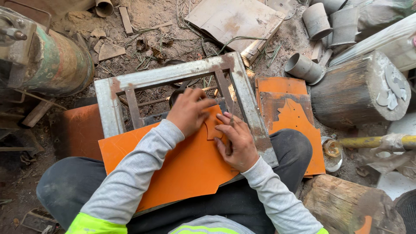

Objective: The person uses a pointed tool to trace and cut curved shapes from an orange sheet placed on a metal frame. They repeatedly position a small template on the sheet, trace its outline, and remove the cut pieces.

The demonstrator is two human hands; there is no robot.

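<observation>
An orange sheet [182, 169] lies tilted across a rusty metal frame [242, 95] over my lap. My left hand [188, 110] presses flat on the sheet's upper edge, next to a small rounded orange piece [213, 128]. On the sheet just right of that piece rests my right hand [236, 143], its fingers curled and pointing at it; something thin may be pinched in them, but I cannot make it out.
More cut orange sheets [290, 117] lie on the ground to the right, another [80, 130] to the left. Two wooden logs [355, 91] [346, 206], grey pipe pieces [303, 67], a yellow handle [372, 141], a green cylinder [56, 65] and a cardboard slab [234, 21] surround me.
</observation>
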